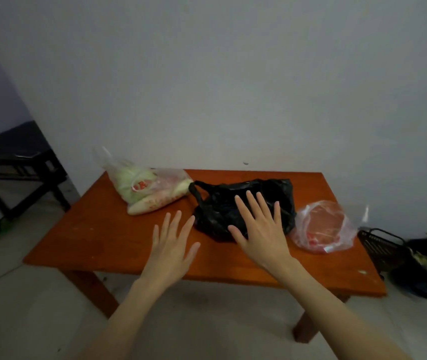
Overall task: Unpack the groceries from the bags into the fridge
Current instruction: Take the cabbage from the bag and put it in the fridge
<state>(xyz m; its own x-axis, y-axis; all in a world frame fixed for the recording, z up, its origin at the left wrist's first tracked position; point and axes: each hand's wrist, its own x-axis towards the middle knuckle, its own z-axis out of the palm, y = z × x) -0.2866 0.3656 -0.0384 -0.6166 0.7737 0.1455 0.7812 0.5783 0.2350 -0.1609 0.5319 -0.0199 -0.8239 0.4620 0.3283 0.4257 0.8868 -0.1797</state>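
A bare wall backs the table (98, 229), where three bags lie. Both hands, left (172, 245) and right (260, 229), are spread flat, nothing gripped. The red bag (322, 227), near the edge, could be knocked off.

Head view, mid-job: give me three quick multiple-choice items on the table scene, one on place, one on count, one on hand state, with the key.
1. Where does the black bag lie on the table?
A. Between the two clear bags
B. At the left end
C. On the floor

2. How many bags are on the table?
A. One
B. Three
C. Five

3. How are the hands?
A. Both open, fingers straight
B. Both fists
C. Left pinching a bag

Key:
1 A, the clear bag of pale green produce is to its left, the clear bag with red contents to its right.
2 B, those three show.
3 A, left hand and right hand are spread, holding nothing.
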